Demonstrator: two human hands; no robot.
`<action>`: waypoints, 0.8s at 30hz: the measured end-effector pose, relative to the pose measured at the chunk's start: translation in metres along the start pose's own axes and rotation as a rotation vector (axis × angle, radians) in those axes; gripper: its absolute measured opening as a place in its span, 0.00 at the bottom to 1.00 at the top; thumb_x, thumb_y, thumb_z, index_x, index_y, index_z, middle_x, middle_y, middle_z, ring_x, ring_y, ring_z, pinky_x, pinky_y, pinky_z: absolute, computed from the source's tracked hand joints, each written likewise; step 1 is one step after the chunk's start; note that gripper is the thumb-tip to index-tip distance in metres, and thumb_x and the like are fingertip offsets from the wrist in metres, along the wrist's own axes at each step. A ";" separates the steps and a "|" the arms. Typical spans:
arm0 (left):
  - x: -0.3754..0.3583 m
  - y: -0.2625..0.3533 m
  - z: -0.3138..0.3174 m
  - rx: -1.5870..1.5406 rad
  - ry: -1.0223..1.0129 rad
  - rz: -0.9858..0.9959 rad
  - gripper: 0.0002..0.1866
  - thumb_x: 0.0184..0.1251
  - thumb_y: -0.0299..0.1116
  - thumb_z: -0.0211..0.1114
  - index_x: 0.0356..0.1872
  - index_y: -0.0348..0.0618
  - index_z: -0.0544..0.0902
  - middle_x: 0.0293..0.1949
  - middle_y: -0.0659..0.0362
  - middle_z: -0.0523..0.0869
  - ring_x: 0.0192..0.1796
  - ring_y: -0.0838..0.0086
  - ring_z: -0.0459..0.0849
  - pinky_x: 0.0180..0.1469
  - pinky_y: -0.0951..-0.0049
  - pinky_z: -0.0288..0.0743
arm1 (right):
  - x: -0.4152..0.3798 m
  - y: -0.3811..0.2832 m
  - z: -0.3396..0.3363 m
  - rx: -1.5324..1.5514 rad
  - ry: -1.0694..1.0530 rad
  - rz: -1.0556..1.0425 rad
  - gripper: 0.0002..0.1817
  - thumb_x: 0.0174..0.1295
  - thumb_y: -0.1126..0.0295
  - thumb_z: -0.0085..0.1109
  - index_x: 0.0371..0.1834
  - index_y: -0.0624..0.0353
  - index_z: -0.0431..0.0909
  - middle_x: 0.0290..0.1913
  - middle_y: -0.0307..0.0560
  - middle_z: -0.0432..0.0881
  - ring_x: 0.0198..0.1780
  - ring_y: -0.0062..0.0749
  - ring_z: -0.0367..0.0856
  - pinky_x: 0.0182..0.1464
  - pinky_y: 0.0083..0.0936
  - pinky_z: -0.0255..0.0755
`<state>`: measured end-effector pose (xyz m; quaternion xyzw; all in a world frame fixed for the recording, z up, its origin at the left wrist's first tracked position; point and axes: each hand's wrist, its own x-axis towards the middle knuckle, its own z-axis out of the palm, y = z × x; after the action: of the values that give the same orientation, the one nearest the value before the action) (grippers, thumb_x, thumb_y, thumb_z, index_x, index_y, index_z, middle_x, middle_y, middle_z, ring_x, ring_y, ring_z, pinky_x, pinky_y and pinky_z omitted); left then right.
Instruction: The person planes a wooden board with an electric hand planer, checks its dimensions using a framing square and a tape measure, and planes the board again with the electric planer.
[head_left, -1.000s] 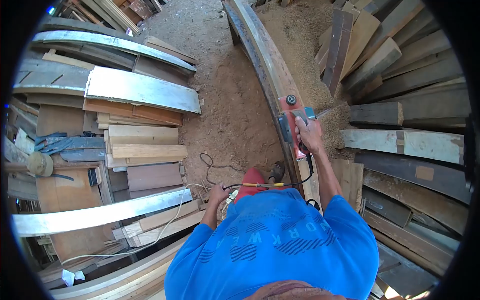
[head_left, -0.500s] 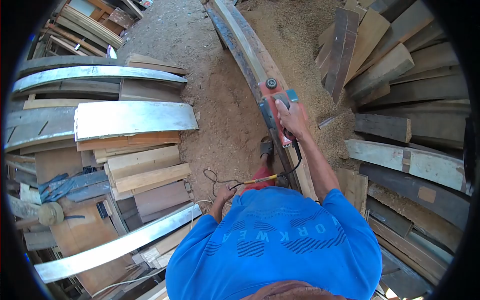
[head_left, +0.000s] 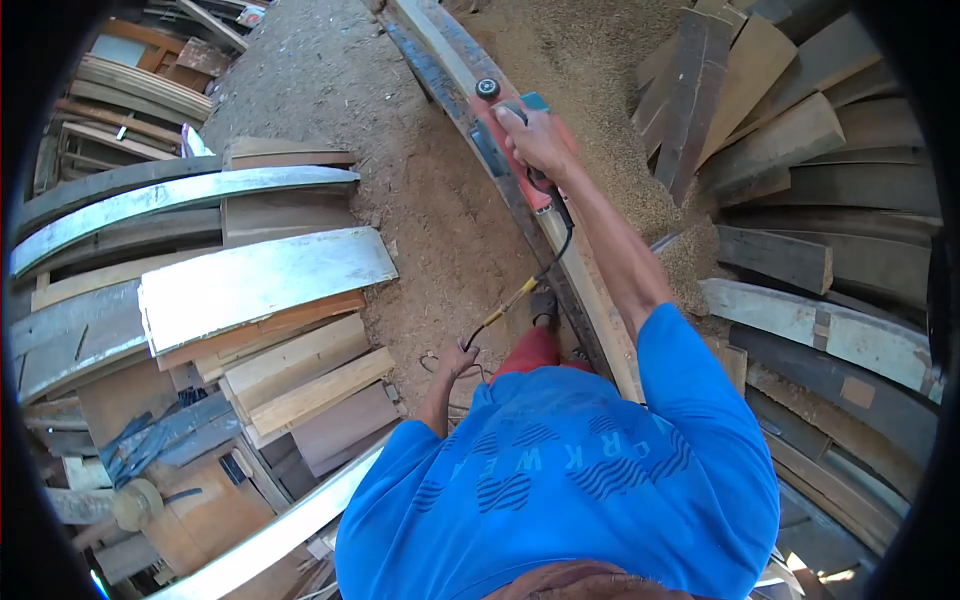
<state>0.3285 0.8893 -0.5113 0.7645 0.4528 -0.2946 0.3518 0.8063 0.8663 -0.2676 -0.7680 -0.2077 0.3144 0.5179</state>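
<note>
Gripping the top handle of the red power planer, the right hand has its fingers curled closed around it. The planer sits in the upper middle of the frame, on the long pale board; its black knob is at the end toward the top of the frame. The board lies lengthwise on a narrow bench, which runs from the top centre down toward the blue shirt.

The left hand, at lower centre, holds the black cord with its fingers drawn in narrow. The cord extends from the lower end of the planer and carries a yellow wrapped section between the planer and the left hand.

Stacked boards occupy the left side of the frame, including a wide white plank. Further lumber is piled at right. Sawdust covers the ground beside the bench, at upper centre right.
</note>
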 end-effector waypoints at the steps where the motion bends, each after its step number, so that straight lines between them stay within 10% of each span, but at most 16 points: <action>1: 0.006 0.014 -0.011 -0.055 0.057 0.057 0.26 0.63 0.55 0.67 0.41 0.38 0.83 0.38 0.42 0.88 0.46 0.51 0.87 0.47 0.55 0.78 | 0.000 0.005 -0.005 0.069 0.020 0.005 0.25 0.75 0.47 0.51 0.39 0.59 0.82 0.24 0.35 0.77 0.22 0.18 0.74 0.25 0.20 0.68; 10: 0.077 0.186 -0.072 -0.505 0.150 0.472 0.38 0.73 0.61 0.60 0.66 0.35 0.69 0.58 0.39 0.84 0.60 0.54 0.84 0.63 0.61 0.75 | -0.212 0.068 -0.087 0.476 0.356 0.148 0.21 0.77 0.51 0.54 0.49 0.62 0.78 0.26 0.32 0.74 0.23 0.15 0.71 0.24 0.18 0.65; 15: 0.039 0.299 -0.078 -0.812 -0.026 0.297 0.41 0.72 0.60 0.62 0.71 0.35 0.66 0.64 0.39 0.77 0.64 0.57 0.79 0.64 0.60 0.73 | -0.353 0.129 -0.104 0.448 0.686 0.237 0.22 0.76 0.50 0.56 0.47 0.62 0.78 0.26 0.33 0.75 0.22 0.16 0.71 0.24 0.18 0.66; 21: 0.027 0.309 -0.026 -0.940 -0.072 0.347 0.37 0.77 0.55 0.58 0.76 0.44 0.59 0.65 0.48 0.73 0.59 0.61 0.77 0.53 0.57 0.80 | -0.533 0.170 -0.084 0.591 1.110 0.266 0.20 0.77 0.53 0.54 0.48 0.61 0.79 0.25 0.31 0.74 0.21 0.15 0.69 0.22 0.18 0.65; 24: 0.087 0.268 0.015 -0.836 -0.226 0.551 0.38 0.77 0.56 0.58 0.75 0.38 0.62 0.70 0.48 0.71 0.67 0.53 0.73 0.63 0.47 0.71 | -0.631 0.183 -0.051 0.701 1.317 0.312 0.16 0.78 0.56 0.54 0.44 0.57 0.82 0.22 0.29 0.72 0.20 0.13 0.67 0.20 0.16 0.62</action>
<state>0.6037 0.8276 -0.5145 0.6126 0.2728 -0.0657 0.7389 0.3888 0.3567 -0.2549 -0.6081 0.3669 -0.0915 0.6980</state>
